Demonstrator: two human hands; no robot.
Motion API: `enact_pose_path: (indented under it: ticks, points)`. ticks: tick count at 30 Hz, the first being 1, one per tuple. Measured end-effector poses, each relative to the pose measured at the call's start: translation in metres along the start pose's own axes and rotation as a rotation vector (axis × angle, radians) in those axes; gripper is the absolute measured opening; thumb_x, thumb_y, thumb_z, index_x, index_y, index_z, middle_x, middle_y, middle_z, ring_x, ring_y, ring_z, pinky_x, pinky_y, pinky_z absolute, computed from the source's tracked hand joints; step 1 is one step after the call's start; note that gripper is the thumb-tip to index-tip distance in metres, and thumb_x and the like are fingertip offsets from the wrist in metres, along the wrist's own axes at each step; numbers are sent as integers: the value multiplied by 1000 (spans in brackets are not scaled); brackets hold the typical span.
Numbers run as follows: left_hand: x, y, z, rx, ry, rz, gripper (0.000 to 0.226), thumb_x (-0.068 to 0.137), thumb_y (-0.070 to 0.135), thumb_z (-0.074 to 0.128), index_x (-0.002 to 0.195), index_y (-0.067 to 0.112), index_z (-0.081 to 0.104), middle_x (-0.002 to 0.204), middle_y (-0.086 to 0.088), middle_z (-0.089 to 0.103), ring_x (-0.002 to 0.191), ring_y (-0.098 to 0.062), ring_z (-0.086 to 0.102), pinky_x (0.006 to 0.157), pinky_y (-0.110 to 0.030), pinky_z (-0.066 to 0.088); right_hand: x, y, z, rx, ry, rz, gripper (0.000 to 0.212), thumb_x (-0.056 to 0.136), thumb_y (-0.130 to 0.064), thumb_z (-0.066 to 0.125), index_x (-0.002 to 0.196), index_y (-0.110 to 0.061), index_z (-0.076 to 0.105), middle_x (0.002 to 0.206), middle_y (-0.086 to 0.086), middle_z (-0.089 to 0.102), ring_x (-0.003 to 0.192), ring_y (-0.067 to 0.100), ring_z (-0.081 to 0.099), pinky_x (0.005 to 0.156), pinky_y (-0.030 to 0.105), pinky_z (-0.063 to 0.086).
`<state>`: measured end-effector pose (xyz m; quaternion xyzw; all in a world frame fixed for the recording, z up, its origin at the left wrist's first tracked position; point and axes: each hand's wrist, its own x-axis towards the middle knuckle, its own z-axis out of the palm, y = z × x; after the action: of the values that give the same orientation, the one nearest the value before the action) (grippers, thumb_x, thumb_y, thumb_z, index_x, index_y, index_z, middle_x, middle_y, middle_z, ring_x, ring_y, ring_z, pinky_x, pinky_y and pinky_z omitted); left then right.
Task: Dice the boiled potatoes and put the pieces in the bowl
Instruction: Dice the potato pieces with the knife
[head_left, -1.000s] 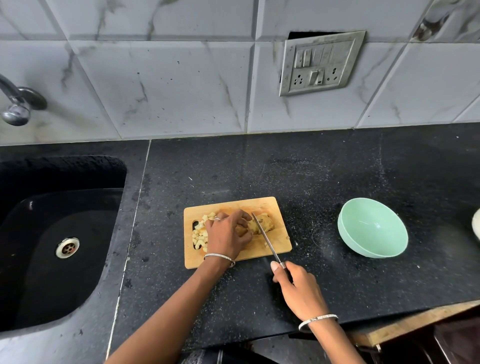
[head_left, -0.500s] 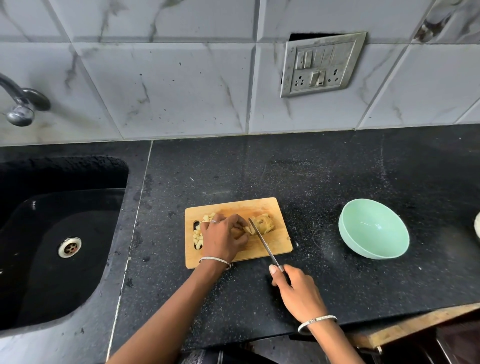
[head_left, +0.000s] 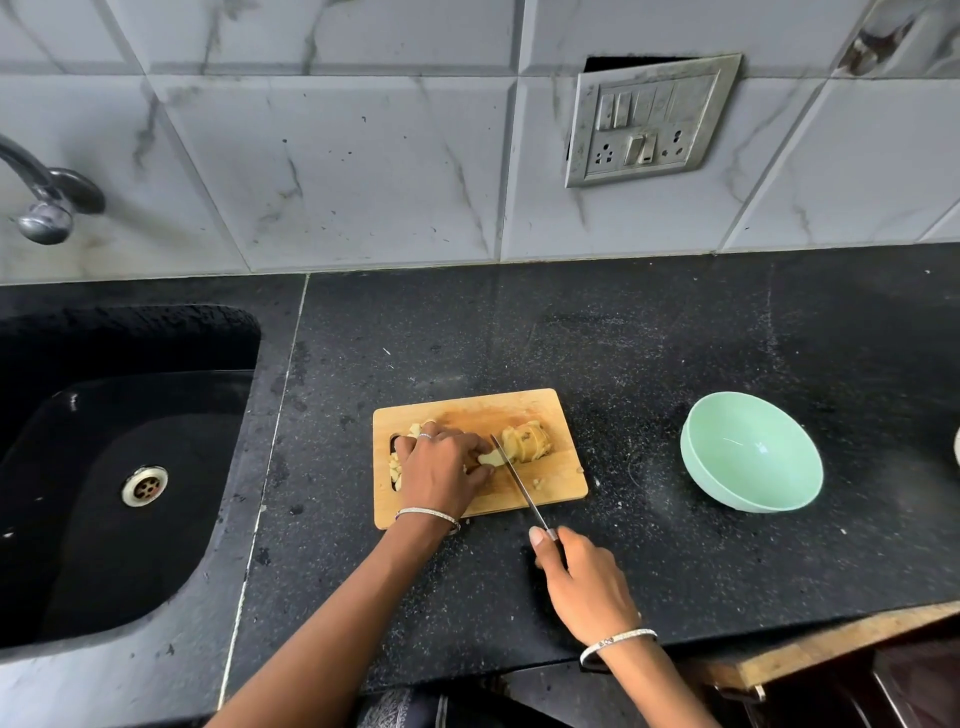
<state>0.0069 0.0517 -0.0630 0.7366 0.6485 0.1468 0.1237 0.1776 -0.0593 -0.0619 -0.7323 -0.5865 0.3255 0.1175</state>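
A wooden cutting board (head_left: 550, 415) lies on the black counter. On it sits a sliced boiled potato (head_left: 527, 441), with diced pieces (head_left: 397, 470) piled at the board's left end. My left hand (head_left: 441, 470) rests over the pieces, its fingertips pinching a potato slice (head_left: 491, 458) beside the blade. My right hand (head_left: 579, 577) grips the handle of a knife (head_left: 514, 475), whose blade runs across the board between my left fingers and the potato. A mint-green bowl (head_left: 750, 452) stands empty to the right of the board.
A black sink (head_left: 119, 483) with a metal drain lies to the left, a tap (head_left: 44, 195) above it. A switch-and-socket plate (head_left: 649, 119) hangs on the tiled wall. A white object (head_left: 956, 446) shows at the right edge. The counter's front edge runs near my right wrist.
The knife blade has shifted slightly left along the potato, and my left hand has drawn back left with a slice under its fingertips. The bowl and board have not moved.
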Motion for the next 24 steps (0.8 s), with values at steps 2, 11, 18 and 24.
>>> enact_pose_path:
  ticks: [2, 11, 18, 24]
  points:
    - [0, 1, 1, -13, 10, -3, 24, 79, 46, 69, 101, 40, 68, 92, 20, 68, 103, -12, 47, 77, -36, 22, -2, -3, 1, -11, 15, 11, 44, 101, -54, 27, 92, -22, 56, 90, 1, 69, 90, 27, 64, 78, 41, 49]
    - [2, 5, -5, -74, -22, -78, 20, 77, 42, 72, 97, 38, 69, 88, 17, 69, 105, -13, 47, 85, -39, 27, -8, -13, -2, -43, 14, 44, 38, 102, -53, 26, 89, -25, 48, 83, 3, 60, 90, 32, 64, 72, 40, 46]
    - [4, 6, -4, -79, -27, -102, 20, 76, 41, 73, 96, 37, 71, 91, 17, 70, 105, -14, 48, 86, -40, 28, -8, -16, 0, -23, -3, 22, 38, 101, -54, 27, 88, -25, 48, 87, 7, 65, 89, 34, 64, 73, 42, 48]
    - [5, 7, -5, -120, -36, -125, 20, 76, 38, 76, 96, 36, 73, 93, 17, 70, 105, -13, 47, 86, -39, 25, 0, -18, 3, -26, -39, 63, 41, 100, -56, 25, 87, -26, 50, 84, 3, 61, 89, 34, 63, 70, 42, 47]
